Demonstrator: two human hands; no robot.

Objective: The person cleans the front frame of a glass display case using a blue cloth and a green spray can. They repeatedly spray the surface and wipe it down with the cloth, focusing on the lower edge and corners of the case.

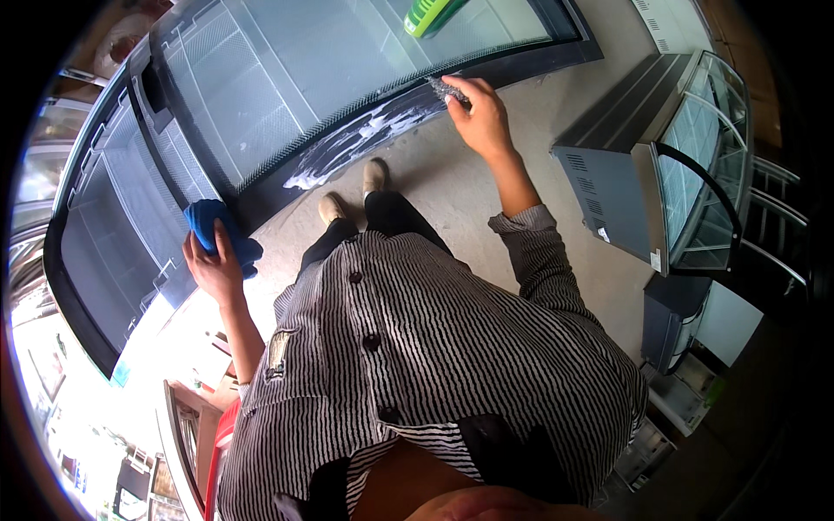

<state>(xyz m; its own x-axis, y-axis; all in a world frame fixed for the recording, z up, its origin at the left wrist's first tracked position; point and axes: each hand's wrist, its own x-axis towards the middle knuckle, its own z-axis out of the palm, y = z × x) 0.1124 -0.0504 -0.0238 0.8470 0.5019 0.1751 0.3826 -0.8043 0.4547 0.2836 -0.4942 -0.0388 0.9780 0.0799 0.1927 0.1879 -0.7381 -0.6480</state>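
My right hand point(483, 123) pinches a grey, steel-wool-like scouring pad point(448, 92) against the dark front edge of a large glass-topped display case point(556, 62). White foam point(354, 135) is smeared along that edge, from below the middle of the glass up to the pad. A blue cloth point(208, 227) is gripped in my left hand point(217, 271), beside the case's lower left corner. On top of the glass, at the far side, lies a green package or bottle point(429, 15), cut off by the picture's upper border.
A grey cabinet with a curved glass front point(608, 165) stands on the concrete floor point(556, 113) to my right. Behind it, at the lower right, is a smaller dark appliance point(671, 317). A wooden-framed piece point(193, 425) and cluttered goods lie at the lower left, in bright glare.
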